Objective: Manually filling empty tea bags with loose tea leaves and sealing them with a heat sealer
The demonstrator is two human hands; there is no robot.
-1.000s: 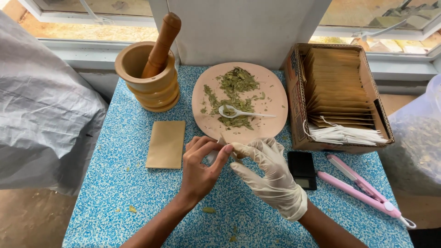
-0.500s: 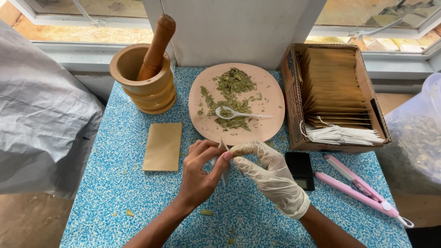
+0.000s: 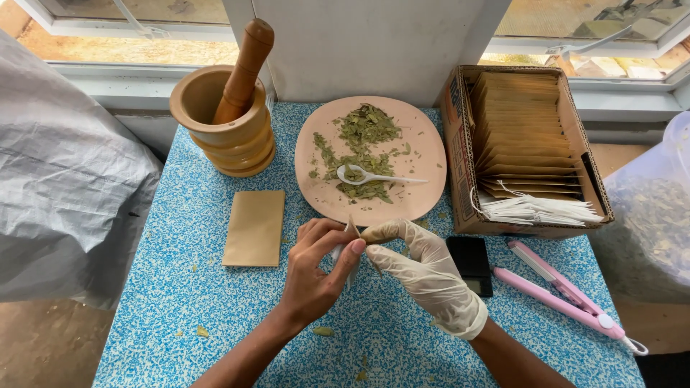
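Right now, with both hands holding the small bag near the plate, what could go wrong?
1. The left hand and gloved right hand pinch a small thin bag at its top; pulling unevenly might tear it.
2. The plate of loose dried leaves lies just beyond the fingers; a bump could scatter them.
3. The white spoon rests loosely on the leaves and might slide off.

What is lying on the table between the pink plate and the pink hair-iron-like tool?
In the head view, a small black digital scale lies between the pink plate and the pink tool, beside the gloved right hand.
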